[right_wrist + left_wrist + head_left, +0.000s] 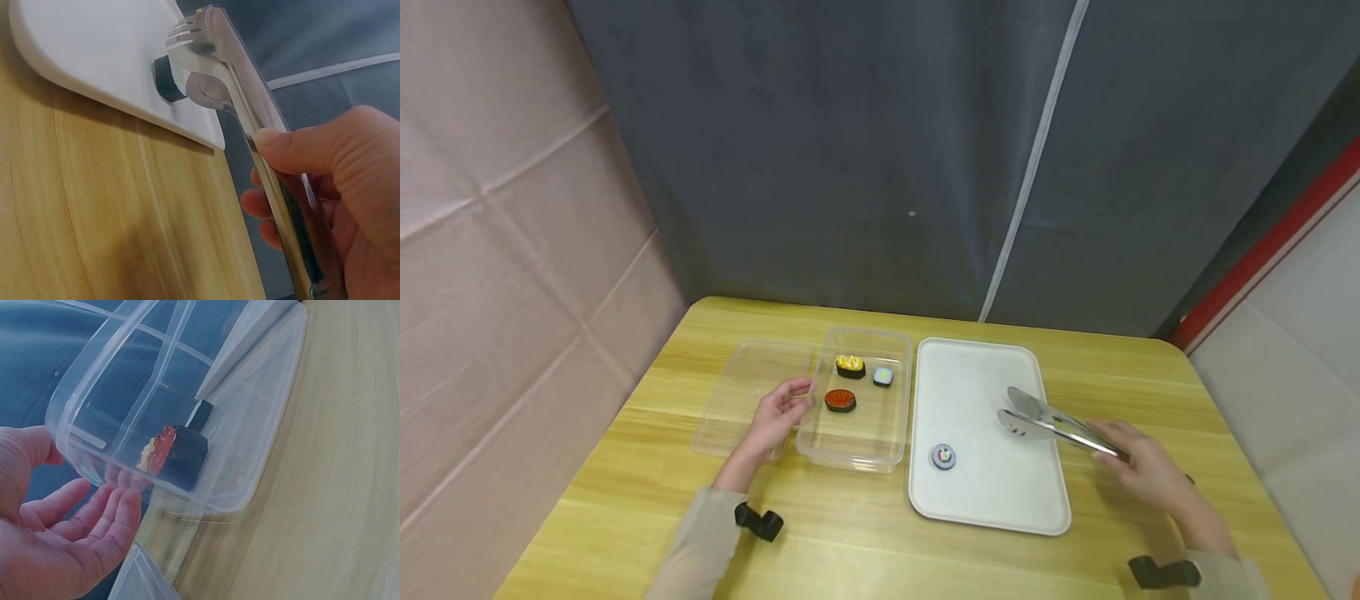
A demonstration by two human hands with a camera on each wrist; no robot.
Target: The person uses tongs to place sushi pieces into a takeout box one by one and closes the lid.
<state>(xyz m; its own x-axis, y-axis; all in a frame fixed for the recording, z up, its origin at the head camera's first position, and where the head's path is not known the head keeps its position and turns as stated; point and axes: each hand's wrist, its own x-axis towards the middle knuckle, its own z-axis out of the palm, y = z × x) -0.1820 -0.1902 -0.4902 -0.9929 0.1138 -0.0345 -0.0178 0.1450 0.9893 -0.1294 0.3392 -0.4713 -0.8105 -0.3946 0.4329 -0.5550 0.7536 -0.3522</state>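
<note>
A dark grey sheet (812, 150) hangs across the counter's far side at twelve o'clock, a pale strip (1037, 150) slanting down it toward one o'clock. Over at nine to ten o'clock I see a pinkish-beige wall covering (512, 258), creased in broad lines. A white panel (1285, 375) stands at three, edged by a red band (1277, 240). The counter (850, 542) shows yellowish wood grain and rounded far corners, under soft light.

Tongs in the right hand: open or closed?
Open. The head view shows a gap between the two heads of the tongs, gripped by the right hand.
</note>
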